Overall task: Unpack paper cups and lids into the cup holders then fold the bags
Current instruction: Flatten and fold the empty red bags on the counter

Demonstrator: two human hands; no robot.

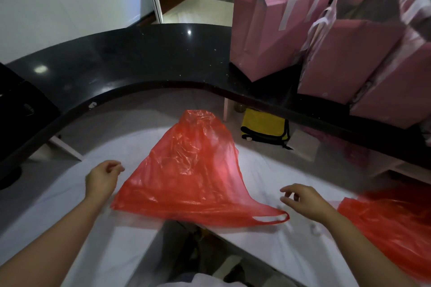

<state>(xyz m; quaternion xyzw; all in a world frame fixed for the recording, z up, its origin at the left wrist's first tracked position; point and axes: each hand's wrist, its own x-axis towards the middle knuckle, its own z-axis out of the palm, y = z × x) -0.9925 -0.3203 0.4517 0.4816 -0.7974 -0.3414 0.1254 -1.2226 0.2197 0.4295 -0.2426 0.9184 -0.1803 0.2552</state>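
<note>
Bags and hands, counted

Two red plastic bags (186, 177) (391, 228), three pink paper bags (275, 30) (345, 53) (396, 91), one yellow bag (263, 127), two hands (102, 178) (305, 200).

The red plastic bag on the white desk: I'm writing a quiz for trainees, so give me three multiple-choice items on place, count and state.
1. Where does the red translucent plastic bag lie?
A. flat on the white desk surface
B. on the black curved counter
C. on the floor

2. How many pink paper gift bags stand on the counter?
A. none
B. one
C. at least three

3. What are the hands doing?
A. both clench the bag
B. left hand and right hand are open at its sides
C. one holds a cup

Key: A, it lies spread on the white surface; C, three stand at the right; B, neither grip closes on anything.
</note>
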